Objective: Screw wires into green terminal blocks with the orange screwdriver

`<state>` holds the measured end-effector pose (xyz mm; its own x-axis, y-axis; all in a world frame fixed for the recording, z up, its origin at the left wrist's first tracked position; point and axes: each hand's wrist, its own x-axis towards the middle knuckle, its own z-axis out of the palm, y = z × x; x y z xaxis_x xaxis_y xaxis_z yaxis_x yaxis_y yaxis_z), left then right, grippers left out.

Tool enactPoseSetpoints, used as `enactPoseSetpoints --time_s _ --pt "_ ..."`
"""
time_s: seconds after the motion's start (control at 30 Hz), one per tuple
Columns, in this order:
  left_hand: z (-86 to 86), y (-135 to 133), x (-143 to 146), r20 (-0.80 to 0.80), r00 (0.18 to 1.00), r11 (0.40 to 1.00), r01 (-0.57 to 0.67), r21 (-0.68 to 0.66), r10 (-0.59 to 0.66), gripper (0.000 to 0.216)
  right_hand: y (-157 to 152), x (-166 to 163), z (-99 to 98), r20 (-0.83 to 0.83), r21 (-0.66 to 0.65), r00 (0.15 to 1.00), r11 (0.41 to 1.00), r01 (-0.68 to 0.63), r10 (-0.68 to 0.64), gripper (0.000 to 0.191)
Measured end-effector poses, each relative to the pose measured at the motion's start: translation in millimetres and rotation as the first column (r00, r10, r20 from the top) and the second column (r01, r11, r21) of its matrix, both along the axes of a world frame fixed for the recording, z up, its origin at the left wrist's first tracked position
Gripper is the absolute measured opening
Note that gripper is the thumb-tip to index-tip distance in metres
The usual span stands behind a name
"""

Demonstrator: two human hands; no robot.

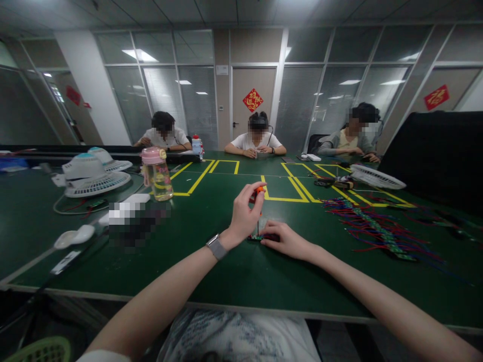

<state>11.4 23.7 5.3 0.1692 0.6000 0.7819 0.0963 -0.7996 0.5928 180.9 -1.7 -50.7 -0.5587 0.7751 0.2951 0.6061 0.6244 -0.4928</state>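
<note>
On the green table [211, 276], the left hand [244, 210] grasps an orange-handled screwdriver [260, 189], upright at a small circuit board [255, 238], which the right hand [289, 240] pinches. The work seems underway; what is finished cannot be told.

Dim room, stretched edges

Light falls from the ceiling [241, 10], glaring pale in the far glass panels [198, 100]. The black shape [433, 166] at right sinks into gloom. Distortion tilts uprights [95, 85] left and right. Pixel blocks [138, 221] mask spots near and far; wires [400, 231] look soft.
</note>
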Motion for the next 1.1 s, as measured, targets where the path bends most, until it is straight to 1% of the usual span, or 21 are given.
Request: enactPoseSetpoints --time_s 0.47,0.67,0.8,0.93,1.1 --pt "-0.3 1.3 -1.3 0.004 1.000 1.000 0.016 -0.016 -0.016 0.023 0.2 0.6 -1.1 -0.010 -0.003 1.000 1.000 0.001 -0.001 0.023" --pt "-0.8 0.0 0.4 0.011 0.997 0.995 0.079 -0.058 -0.078 0.022 -0.4 0.0 -0.1 -0.007 0.000 1.000 1.000 0.001 -0.001 0.023" --pt "-0.8 -3.6 2.1 -0.018 0.993 0.991 0.119 -0.056 -0.120 0.020 -0.4 -0.6 0.2 -0.010 -0.001 1.000 1.000 0.007 -0.007 0.022" --pt "-0.3 -7.1 3.4 -0.023 0.994 0.994 0.103 -0.031 -0.104 0.017 1.2 0.3 -1.9 0.000 0.014 1.000 1.000 0.001 -0.001 0.021" --pt "-2.5 -7.3 3.4 -0.010 0.995 0.995 0.096 -0.021 -0.096 0.019 2.0 0.6 -2.8 -0.003 0.018 1.000 1.000 -0.005 0.005 0.021"
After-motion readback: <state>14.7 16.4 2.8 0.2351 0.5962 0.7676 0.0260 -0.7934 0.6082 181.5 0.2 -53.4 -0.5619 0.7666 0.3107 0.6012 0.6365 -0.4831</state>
